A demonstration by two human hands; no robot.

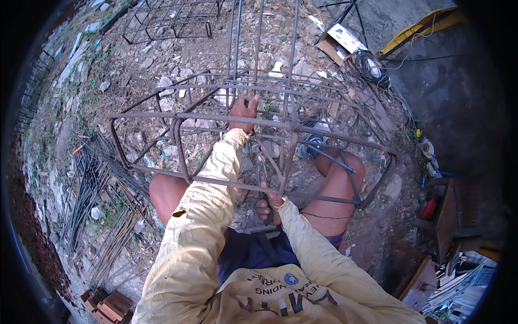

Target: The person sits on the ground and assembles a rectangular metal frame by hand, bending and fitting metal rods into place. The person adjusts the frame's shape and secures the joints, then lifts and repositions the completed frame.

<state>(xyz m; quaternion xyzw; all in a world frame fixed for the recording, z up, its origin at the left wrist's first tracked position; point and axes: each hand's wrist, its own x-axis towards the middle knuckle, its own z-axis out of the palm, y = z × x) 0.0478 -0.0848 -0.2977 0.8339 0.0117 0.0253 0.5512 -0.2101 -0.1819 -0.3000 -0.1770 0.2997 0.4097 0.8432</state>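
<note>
A rebar cage of rusty bent bars stands in front of me, between and above my bare knees. My left hand reaches over its near bars into the middle and is closed round a bar where several rods meet. My right hand is lower and closer to my body, beside the cage's lower near bar. Its fingers are curled, and what they hold is hidden. A thin dark wire runs to the right from near that hand. Several long upright rods rise from the cage's far side.
Loose rods and wire lie in a pile at left. Another rebar frame sits at far left on stony ground. At far right are a white box, coiled cable and yellow sheet. Bricks lie near left; wooden boards stand right.
</note>
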